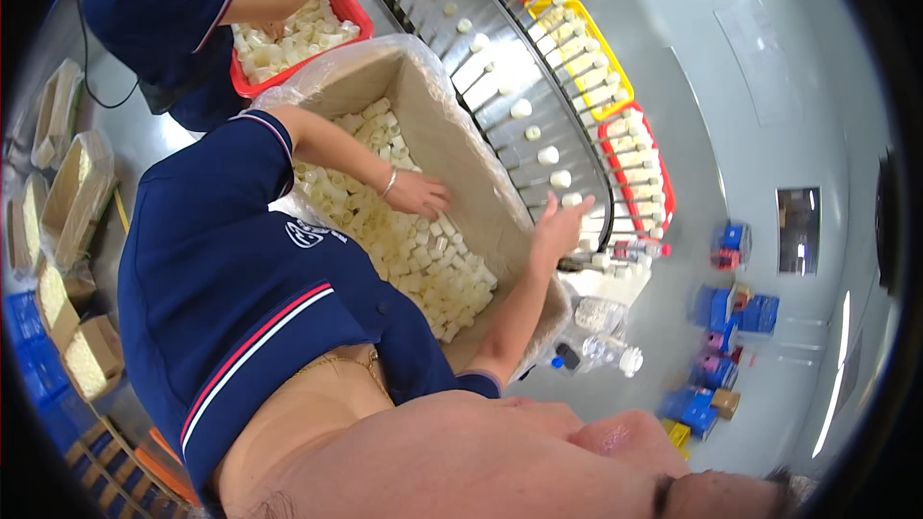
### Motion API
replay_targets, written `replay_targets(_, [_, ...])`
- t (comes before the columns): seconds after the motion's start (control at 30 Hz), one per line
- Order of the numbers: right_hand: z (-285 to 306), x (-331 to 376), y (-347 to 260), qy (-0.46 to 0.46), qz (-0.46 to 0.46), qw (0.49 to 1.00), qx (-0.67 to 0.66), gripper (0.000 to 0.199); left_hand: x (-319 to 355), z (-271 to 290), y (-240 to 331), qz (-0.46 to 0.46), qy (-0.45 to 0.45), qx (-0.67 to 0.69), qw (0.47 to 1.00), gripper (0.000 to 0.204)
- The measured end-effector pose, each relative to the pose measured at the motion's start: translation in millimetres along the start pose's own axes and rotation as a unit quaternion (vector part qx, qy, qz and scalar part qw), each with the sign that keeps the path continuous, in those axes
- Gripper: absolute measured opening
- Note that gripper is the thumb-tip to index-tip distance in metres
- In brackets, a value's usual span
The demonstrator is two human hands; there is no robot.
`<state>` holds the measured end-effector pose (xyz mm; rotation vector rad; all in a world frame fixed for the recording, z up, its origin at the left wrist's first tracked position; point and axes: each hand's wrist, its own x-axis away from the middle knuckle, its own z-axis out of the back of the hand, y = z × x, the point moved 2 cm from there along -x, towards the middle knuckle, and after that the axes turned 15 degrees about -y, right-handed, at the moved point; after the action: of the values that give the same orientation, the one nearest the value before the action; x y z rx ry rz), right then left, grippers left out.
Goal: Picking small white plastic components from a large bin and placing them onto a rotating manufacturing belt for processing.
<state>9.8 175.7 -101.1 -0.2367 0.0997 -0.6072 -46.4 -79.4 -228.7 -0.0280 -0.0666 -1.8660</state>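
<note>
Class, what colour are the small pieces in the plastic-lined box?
The small pieces are creamy white, clearest in the head view.

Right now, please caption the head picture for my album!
Left hand over boxed white pieces, right hand at a pegged rack.

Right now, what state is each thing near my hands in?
Plastic-lined carton: open, partly filled
White plastic pieces: loose, heaped
Rodded metal track: bearing more white pieces; motion unclear
Left hand: over the heap, grip unclear
Right hand: at the track, grip unclear
Upper-left red basket: open, filled
Yellow basket: open, holding white pieces
Red-capped bottle: closed
</note>
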Motion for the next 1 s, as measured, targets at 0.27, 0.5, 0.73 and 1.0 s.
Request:
replay_targets(0.27, [-111, 115, -25, -0.147, 0.436, 0.888, 0.02, 0.041, 73, -93, 15, 0.289, -0.355, 0.101, 0.883, 0.06])
replay_targets(0.5, [-199, 185, -2, -0.067, 0.46, 0.879, 0.102, 0.05, 82, -75, 21, 0.226, -0.403, 0.044, 0.885, 0.045])
replay_targets(0.73, [-207, 179, 4, -0.429, 0.316, 0.844, 0.059, 0.04, 56, -25, 8, 0.223, -0.397, 0.226, 0.861, 0.043])
replay_targets(1.0, [-176, 123, -3, -0.377, 0.356, 0.853, -0.065, 0.046, 50, 24, -19, 0.116, -0.28, 0.44, 0.846, 0.04])
